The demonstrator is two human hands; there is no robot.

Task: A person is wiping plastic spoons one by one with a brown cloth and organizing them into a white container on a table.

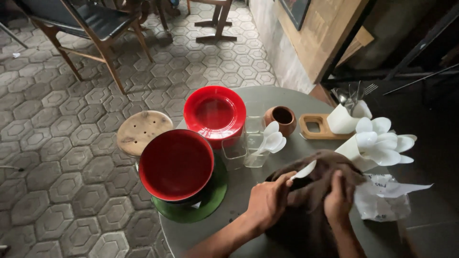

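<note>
My left hand (267, 200) grips a white plastic spoon (303, 171) by its handle, the bowl end pointing up and right. A dark brown cloth (315, 191) is bunched around the spoon on the grey round table (239, 196). My right hand (338, 200) presses on the cloth, fingers curled into its folds. Just beyond, a clear glass (258, 148) holds several white spoons (272, 138).
A stack of red bowls (176, 165) sits on a green plate (210, 200) at the left; red plates (215, 112) lie behind. A brown clay cup (281, 119), wooden holder (315, 127), white spoon containers (377, 141), forks (354, 93) and a plastic bag (382, 196) stand right. A wooden stool (142, 131) and chair (91, 28) are on the floor.
</note>
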